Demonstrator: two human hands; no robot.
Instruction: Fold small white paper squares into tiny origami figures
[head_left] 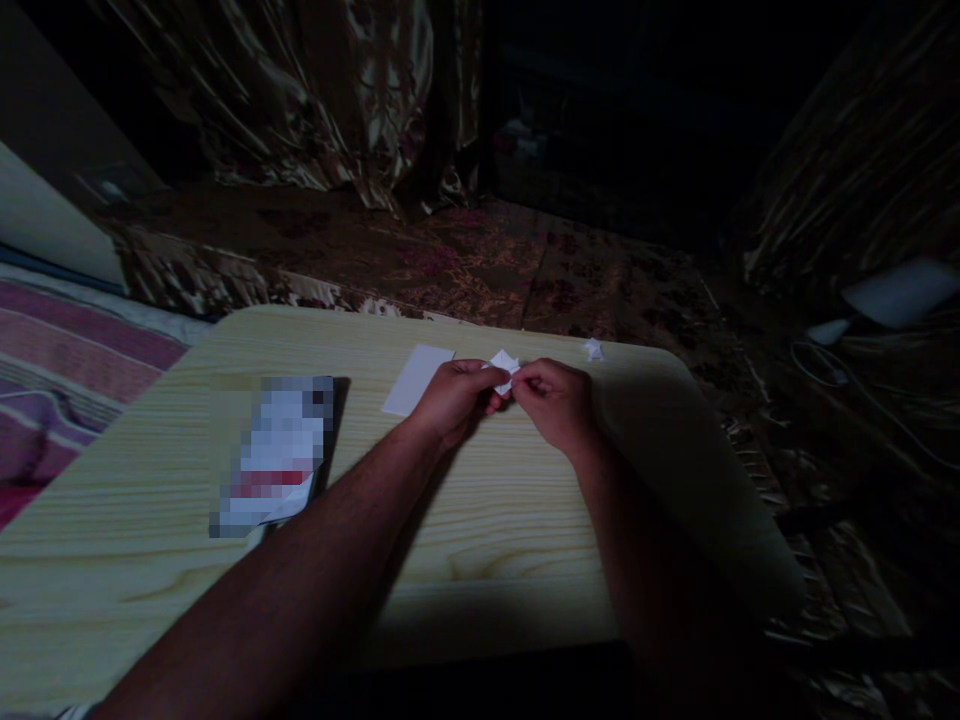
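Note:
Both my hands meet over the far part of a light wooden table (150, 560). My left hand (454, 398) and my right hand (553, 402) are closed in a pinch on a small folded white paper piece (505, 368), held just above the tabletop. A flat white paper strip (417, 380) lies on the table right beside my left hand. A second small folded paper shape (594, 349) rests near the table's far edge, to the right of my right hand.
A blurred-out packet or card (276, 455) lies on the table's left half. A striped cloth (52, 380) is at the left, patterned fabric (480, 260) covers the floor beyond, and a white device with a cable (892, 295) sits at the right. The room is dark.

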